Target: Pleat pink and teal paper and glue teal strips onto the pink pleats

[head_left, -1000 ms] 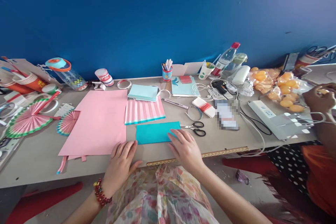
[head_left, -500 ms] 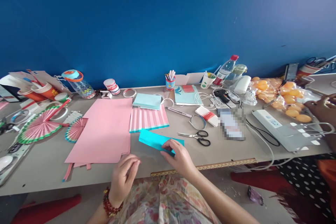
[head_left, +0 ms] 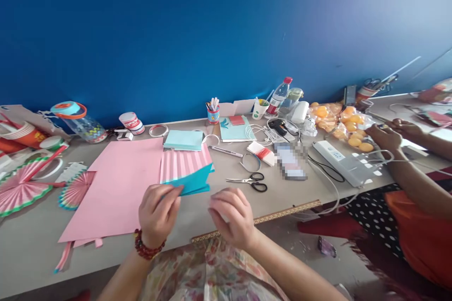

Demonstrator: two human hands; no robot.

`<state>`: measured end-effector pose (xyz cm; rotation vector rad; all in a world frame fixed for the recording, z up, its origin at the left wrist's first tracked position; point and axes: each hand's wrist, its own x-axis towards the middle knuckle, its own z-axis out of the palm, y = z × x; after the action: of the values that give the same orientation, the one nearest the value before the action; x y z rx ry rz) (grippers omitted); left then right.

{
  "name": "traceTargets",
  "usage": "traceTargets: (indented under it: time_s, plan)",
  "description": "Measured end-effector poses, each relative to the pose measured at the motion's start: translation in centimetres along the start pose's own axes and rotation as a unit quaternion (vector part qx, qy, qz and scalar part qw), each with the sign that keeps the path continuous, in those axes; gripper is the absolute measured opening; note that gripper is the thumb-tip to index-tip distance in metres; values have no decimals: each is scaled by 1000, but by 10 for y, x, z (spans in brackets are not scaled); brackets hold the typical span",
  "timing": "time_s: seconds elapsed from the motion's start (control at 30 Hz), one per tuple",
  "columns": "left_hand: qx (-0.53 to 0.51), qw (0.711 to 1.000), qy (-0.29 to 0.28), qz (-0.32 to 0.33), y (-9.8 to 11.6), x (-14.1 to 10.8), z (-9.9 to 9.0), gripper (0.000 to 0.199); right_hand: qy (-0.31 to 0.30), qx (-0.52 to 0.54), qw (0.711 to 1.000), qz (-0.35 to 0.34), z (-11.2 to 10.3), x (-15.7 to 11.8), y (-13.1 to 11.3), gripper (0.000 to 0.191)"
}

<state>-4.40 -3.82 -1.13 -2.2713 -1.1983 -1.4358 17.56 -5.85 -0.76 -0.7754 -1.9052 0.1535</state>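
My left hand (head_left: 158,209), with a beaded bracelet at its wrist, pinches the left end of a folded bright blue paper strip (head_left: 194,182). The strip is tilted up above the table and partly covers a pleated pink-and-white paper (head_left: 185,162) edged in blue. Close to the strip's right end, my right hand (head_left: 233,216) is loosely curled, its thumb apart from the fingers and nothing visible in it. Beyond the hands lie black-handled scissors (head_left: 250,181). Left of the strip are large pink paper sheets (head_left: 116,188); a stack of light blue paper (head_left: 183,140) rests on the pleated sheet.
Paper fans (head_left: 21,181) lie at the left near a water bottle (head_left: 79,122). A pen (head_left: 227,151), a blurred phone (head_left: 290,162), a power strip (head_left: 330,151) and bagged orange balls (head_left: 353,127) are on the right. Another person's hands (head_left: 384,136) are at the far right.
The blue strip has passed from my right hand to my left and is now raised and tilted. My right hand has come off it. The view has turned right, showing more of the other person.
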Motion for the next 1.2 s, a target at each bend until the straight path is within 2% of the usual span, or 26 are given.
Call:
traceTargets:
  time_s: [0.07, 0.1, 0.17, 0.27, 0.37, 0.7, 0.93, 1.07, 1.2]
  plan:
    - [36, 994, -90, 60, 1, 4, 3, 25, -1, -85, 993, -85, -5, -1, -1, 36]
    - [47, 986, -138, 79, 3, 3, 8, 22, -17, -122, 988, -96, -5, -1, 0, 34]
    - [54, 975, -200, 87, 10, -2, 20, 17, -72, -175, 980, -69, -2, -2, 5, 26]
    - [51, 965, -248, 66, 16, -17, 36, 19, -156, -189, 969, -25, 6, -9, 19, 14]
    - [31, 963, -263, 41, 16, -28, 41, 19, -198, -183, 963, -26, 10, -17, 31, 13]
    - [32, 936, -349, 32, 7, -42, 26, 23, -262, -170, 950, 3, 12, -33, 41, 17]
    - [38, 930, -364, 32, 7, -44, 28, 20, -316, -194, 929, -10, 14, -37, 46, 11]
    - [40, 930, -365, 37, 1, -50, 21, 19, -320, -211, 924, -1, 7, -37, 49, 14]
    - [36, 931, -362, 33, -1, -53, 17, 19, -330, -195, 924, -5, 13, -37, 47, 13]
